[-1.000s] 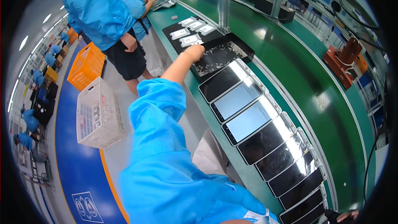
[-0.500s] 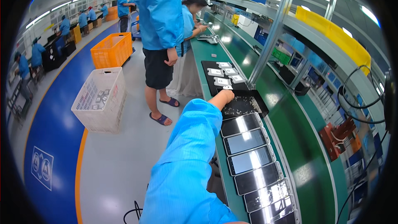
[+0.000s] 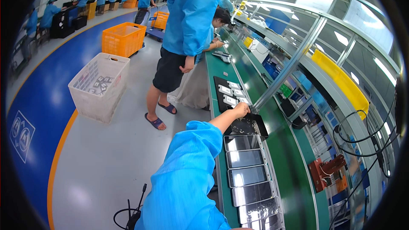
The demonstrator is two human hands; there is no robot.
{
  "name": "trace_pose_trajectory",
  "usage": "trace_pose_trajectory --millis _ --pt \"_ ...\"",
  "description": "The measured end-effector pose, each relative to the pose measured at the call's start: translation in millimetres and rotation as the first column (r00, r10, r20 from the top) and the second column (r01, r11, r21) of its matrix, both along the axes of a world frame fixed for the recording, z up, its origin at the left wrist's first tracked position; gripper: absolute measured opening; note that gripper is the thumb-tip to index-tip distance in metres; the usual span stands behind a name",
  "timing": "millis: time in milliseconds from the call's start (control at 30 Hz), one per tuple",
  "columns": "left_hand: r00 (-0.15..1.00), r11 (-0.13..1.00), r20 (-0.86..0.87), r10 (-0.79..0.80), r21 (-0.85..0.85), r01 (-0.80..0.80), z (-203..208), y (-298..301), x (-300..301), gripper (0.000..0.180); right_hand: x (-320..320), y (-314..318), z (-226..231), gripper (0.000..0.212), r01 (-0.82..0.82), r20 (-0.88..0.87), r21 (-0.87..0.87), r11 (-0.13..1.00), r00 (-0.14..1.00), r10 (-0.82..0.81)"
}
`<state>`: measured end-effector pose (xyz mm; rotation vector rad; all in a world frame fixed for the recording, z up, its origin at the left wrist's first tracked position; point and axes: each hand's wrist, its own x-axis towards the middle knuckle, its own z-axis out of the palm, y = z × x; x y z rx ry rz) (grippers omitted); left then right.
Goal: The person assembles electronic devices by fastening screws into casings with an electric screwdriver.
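A green conveyor bench [image 3: 294, 174] is stretching beneath the outstretched left hand [image 3: 241, 110]. A row of glossy panels [image 3: 247, 174] is lying behind it. The hand is resting closed on the black tray [image 3: 251, 126]'s far edge. The right hand is out of sight.

**Line of Flat Panels Running Along the Conveyor**

A row of flat panels [image 3: 247, 174] is lying end to end on the conveyor belt [image 3: 294, 179], running from the near edge away from the viewer. Beyond the row's far end a tray [image 3: 251, 126] is sitting, and the hand [image 3: 240, 110] is resting at that tray's far rim. Farther along, small parts [image 3: 230, 93] are lying on a mat [image 3: 221, 83]. Left of the belt, a standing person [image 3: 187, 38] is facing it; two crates [image 3: 108, 66] are sitting on the floor farther left.
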<state>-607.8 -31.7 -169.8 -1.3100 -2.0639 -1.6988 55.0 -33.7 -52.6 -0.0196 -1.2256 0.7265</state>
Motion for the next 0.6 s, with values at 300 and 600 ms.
trace_pose_trajectory --millis 300,600 --pt "0.355 0.646 0.542 -0.761 0.592 0.481 3.4 -36.7 54.0 0.009 -18.8 -49.0 11.8 0.035 0.0 0.024 -0.045 0.999 1.0 0.001" --pt "-0.287 0.179 0.54 -0.792 0.653 0.736 18.5 -21.1 266.3 0.019 -90.2 -118.0 32.2 0.031 -0.219 0.041 -0.096 0.971 0.974 0.224"
